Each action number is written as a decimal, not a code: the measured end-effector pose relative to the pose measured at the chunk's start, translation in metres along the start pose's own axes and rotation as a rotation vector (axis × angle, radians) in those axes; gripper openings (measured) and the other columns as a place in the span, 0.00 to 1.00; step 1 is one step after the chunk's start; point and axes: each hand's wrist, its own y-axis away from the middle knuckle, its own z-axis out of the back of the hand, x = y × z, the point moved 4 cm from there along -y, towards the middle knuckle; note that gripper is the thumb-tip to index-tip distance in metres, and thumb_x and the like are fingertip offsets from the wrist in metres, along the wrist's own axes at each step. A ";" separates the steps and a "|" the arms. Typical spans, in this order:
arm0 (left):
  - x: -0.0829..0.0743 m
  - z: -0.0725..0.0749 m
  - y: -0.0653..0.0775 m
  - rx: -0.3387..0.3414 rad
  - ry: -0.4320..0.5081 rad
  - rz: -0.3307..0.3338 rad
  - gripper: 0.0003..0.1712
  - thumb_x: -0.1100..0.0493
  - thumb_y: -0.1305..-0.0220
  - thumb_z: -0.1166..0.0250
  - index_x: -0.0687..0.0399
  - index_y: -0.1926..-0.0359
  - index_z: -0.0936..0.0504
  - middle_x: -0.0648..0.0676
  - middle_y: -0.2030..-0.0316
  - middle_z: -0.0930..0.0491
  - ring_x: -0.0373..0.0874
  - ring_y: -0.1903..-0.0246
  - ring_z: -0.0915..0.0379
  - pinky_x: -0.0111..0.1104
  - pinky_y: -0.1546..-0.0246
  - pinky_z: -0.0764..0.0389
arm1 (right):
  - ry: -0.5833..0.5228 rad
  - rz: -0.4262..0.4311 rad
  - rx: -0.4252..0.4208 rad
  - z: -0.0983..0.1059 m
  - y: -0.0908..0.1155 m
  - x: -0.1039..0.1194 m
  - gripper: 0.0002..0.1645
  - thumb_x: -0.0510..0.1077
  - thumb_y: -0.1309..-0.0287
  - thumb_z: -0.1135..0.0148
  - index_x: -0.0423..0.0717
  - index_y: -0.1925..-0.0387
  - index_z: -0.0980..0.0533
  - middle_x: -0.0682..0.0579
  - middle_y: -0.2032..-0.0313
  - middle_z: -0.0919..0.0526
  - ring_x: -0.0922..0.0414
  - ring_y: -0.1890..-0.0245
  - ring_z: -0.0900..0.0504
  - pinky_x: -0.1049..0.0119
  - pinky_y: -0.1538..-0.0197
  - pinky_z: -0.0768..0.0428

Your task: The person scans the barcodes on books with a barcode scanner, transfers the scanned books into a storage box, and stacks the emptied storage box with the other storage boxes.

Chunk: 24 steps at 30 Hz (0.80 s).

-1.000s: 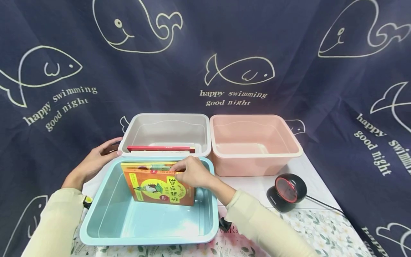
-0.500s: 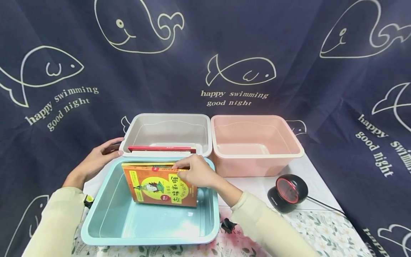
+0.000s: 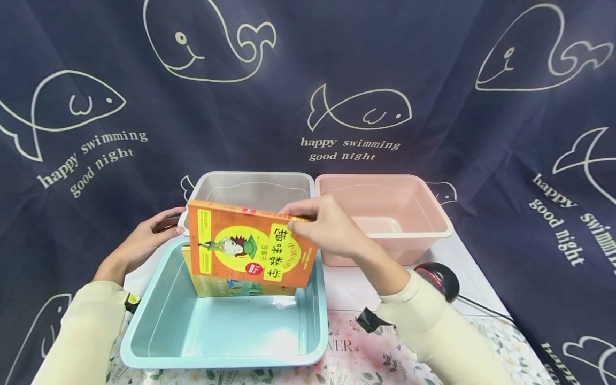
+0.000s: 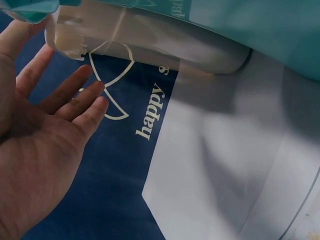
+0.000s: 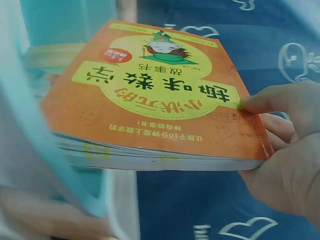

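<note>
My right hand (image 3: 332, 227) pinches an orange book (image 3: 250, 246) by its upper right edge, thumb on the front cover. The book hangs tilted above the back of the blue bin (image 3: 130, 342); in the right wrist view the book (image 5: 160, 95) shows its cover and page edges. Behind it, another book (image 3: 212, 286) with a yellow-green cover stands in the blue bin, partly hidden. My left hand (image 3: 139, 243) rests at the left corner of the grey bin (image 3: 250, 179). In the left wrist view the left hand (image 4: 45, 140) has fairly straight fingers, the foremost at the bin's corner.
A pink bin (image 3: 385, 248) stands right of the grey one. A small black round device (image 3: 443, 280) with a cable sits to its front right, partly behind my right arm. A dark blue cloth (image 3: 289, 128) with fish drawings hangs behind the table.
The orange book has been lifted up from the blue bin in my right hand, uncovering the yellow-green book behind it. My left hand has stayed at the grey bin's corner.
</note>
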 end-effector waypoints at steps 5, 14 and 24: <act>0.000 0.000 0.002 0.007 0.005 0.010 0.45 0.39 0.26 0.38 0.45 0.18 0.47 0.66 0.25 0.36 0.54 0.32 0.32 0.48 0.32 0.23 | 0.005 -0.013 -0.071 0.026 0.014 0.016 0.15 0.34 0.38 0.38 0.47 0.53 0.12 0.48 0.64 0.09 0.54 0.69 0.12 0.63 0.62 0.11; 0.002 -0.002 0.004 0.006 0.003 0.016 0.46 0.38 0.27 0.38 0.45 0.18 0.47 0.66 0.25 0.35 0.58 0.30 0.33 0.54 0.32 0.26 | 0.138 0.008 -0.199 0.064 0.060 0.028 0.15 0.34 0.38 0.36 0.49 0.53 0.12 0.50 0.64 0.09 0.56 0.69 0.12 0.68 0.61 0.13; 0.002 -0.002 0.003 0.007 0.034 0.012 0.48 0.38 0.28 0.37 0.44 0.17 0.48 0.67 0.24 0.37 0.65 0.29 0.36 0.65 0.29 0.35 | 0.282 -0.103 -0.393 0.107 0.143 -0.004 0.16 0.37 0.39 0.28 0.48 0.50 0.13 0.55 0.64 0.08 0.63 0.70 0.10 0.74 0.64 0.14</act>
